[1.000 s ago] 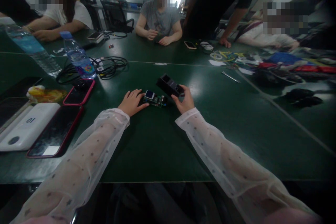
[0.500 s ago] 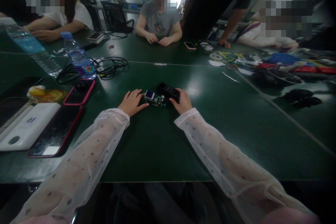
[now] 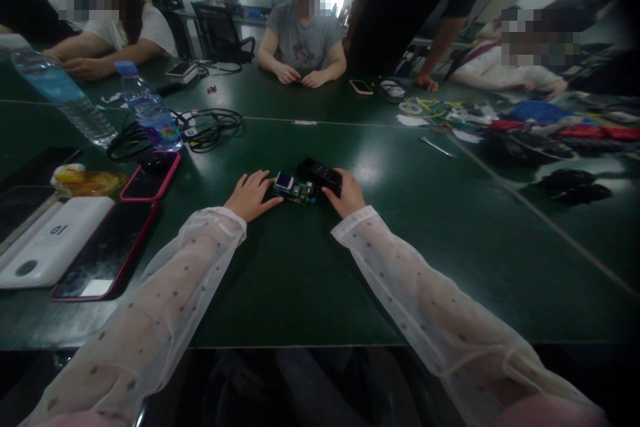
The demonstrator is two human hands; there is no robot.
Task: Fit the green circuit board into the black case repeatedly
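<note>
A small green circuit board [image 3: 300, 196] with a little screen at its left end lies on the dark green table [image 3: 295, 280]. Just behind it is a black plastic case [image 3: 316, 171], its near right part close to the board. My left hand [image 3: 251, 195] rests on the table with fingers spread, its thumb tip at the board's left end. My right hand [image 3: 349, 192] curls round the right end of the black case, thumb in front and fingers behind.
To the left lie a red-edged phone [image 3: 107, 250], a white power bank [image 3: 55, 240] and a pink-cased phone [image 3: 153, 177]. Water bottles [image 3: 150, 113] and black cables [image 3: 215, 128] stand behind. Right are a wrench [image 3: 438, 147] and a cable heap [image 3: 550, 120]. Several people surround the table.
</note>
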